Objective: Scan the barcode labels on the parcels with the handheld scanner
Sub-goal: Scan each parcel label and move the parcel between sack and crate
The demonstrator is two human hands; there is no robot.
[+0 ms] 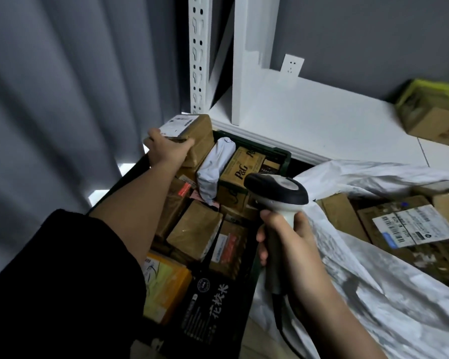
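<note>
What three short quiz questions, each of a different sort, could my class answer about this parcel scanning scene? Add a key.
1. True or false: the right hand holds the scanner by its handle.
2. What does the left hand grip? A) white padded bag B) brown parcel with a white label C) black box
3. Fill in: the brown parcels lie packed in a dark ____.

Key: 1 true; 2 B, the labelled parcel raised at the crate's far corner; 3 crate.

1 scanner (pixel 278 189), 1 dark crate (pixel 283 154), 2 hands, over 10 parcels.
</note>
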